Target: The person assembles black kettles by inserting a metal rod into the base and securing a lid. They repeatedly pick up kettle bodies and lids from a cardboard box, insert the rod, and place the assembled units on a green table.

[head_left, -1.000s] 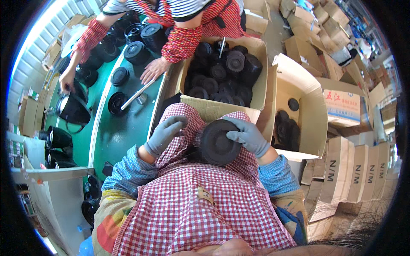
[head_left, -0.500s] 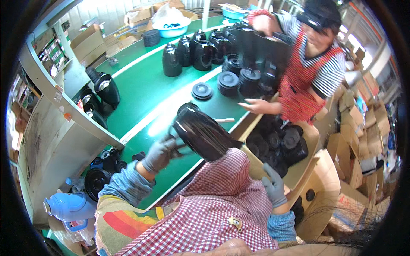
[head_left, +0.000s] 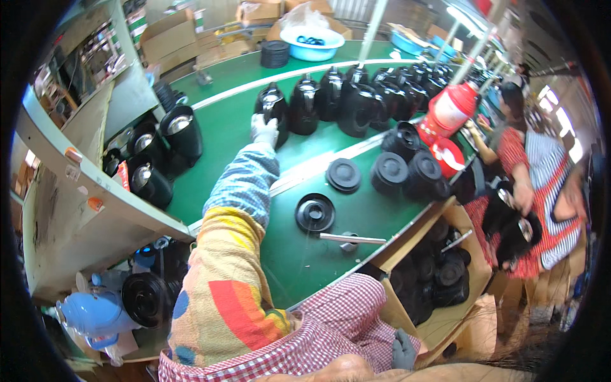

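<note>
My left arm is stretched far across the green table, and my grey-gloved left hand (head_left: 264,130) is closed against the side of a glossy black jug (head_left: 272,102). That jug stands upright at the left end of a row of similar black jugs (head_left: 305,107). Low by my checked apron, my gloved right hand (head_left: 403,350) is partly cut off from view; its visible fingers look loosely stretched, and nothing shows in them. Between me and the row lie a round black ring-shaped part (head_left: 315,212), a black disc-shaped lid (head_left: 344,175) and a thin metal rod (head_left: 352,239).
An open cardboard box (head_left: 471,299) of black parts stands at my right. Stacked black discs (head_left: 389,170) and a red-and-white jug (head_left: 450,108) are near the table's right edge. A co-worker (head_left: 541,191) holds black jugs there. More jugs (head_left: 180,130) stand left, beside a metal frame (head_left: 95,172).
My left hand has moved from above my lap to the far row, and the black jug is gone from my lap. My right hand has dropped lower. The co-worker is farther right as the view has turned.
</note>
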The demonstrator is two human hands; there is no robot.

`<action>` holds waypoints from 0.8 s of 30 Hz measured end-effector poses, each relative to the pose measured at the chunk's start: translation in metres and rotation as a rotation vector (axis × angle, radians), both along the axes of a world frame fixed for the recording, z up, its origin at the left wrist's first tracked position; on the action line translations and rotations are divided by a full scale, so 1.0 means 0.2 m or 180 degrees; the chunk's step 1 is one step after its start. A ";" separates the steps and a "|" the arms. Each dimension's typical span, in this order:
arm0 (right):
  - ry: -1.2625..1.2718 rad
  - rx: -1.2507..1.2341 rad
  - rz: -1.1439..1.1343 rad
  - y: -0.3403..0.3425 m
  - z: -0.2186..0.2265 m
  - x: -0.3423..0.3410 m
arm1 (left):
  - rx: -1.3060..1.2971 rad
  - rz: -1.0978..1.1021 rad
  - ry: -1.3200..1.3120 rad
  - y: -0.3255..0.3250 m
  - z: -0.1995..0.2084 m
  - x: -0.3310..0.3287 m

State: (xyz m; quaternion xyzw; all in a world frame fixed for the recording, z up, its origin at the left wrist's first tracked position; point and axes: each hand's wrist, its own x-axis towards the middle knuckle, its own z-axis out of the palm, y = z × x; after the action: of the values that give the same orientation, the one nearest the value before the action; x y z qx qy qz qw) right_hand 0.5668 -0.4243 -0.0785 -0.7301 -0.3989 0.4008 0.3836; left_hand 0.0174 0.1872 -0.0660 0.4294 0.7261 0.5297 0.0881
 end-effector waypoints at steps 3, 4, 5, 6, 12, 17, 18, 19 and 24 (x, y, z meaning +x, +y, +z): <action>-0.0047 -0.0146 0.0093 -0.08 -0.18 0.13 | -0.0766 -0.0400 -0.0496 -0.15 0.25 0.04; -0.0111 -0.0200 0.0221 -0.03 -0.23 0.18 | -0.0320 -0.0074 0.0205 -0.14 0.15 -0.13; -0.0256 -0.0296 0.0245 -0.06 -0.28 0.21 | -0.0026 -0.0026 0.0728 -0.20 0.27 -0.17; -0.0635 -0.0462 0.0384 -0.10 -0.32 0.23 | -0.0332 -0.0081 0.0847 -0.28 0.42 -0.23; 0.0520 -0.0152 0.0136 -0.04 -0.37 0.27 | -0.2045 0.1452 0.2025 -0.58 0.46 -0.81; 0.0172 0.0328 0.0471 0.04 -0.17 0.07 | -0.1645 0.0848 0.2078 -0.60 0.37 -0.91; 0.0095 0.0427 0.0527 0.06 -0.11 0.04 | -0.1520 0.0693 0.2168 -0.61 0.40 -0.87; -0.0086 0.0266 0.0503 0.08 -0.05 0.02 | -0.1352 0.0545 0.2257 -0.63 0.49 -0.80; -0.0660 0.0044 0.0586 0.11 0.19 -0.05 | 0.0083 -0.0684 0.2667 -0.93 0.97 -0.38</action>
State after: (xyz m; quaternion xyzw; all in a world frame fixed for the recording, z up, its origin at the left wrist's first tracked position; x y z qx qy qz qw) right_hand 0.5575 -0.4026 -0.0401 -0.7252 -0.5045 0.3541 0.3070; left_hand -0.0586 0.0006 0.1285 0.6816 0.6435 0.3067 -0.1651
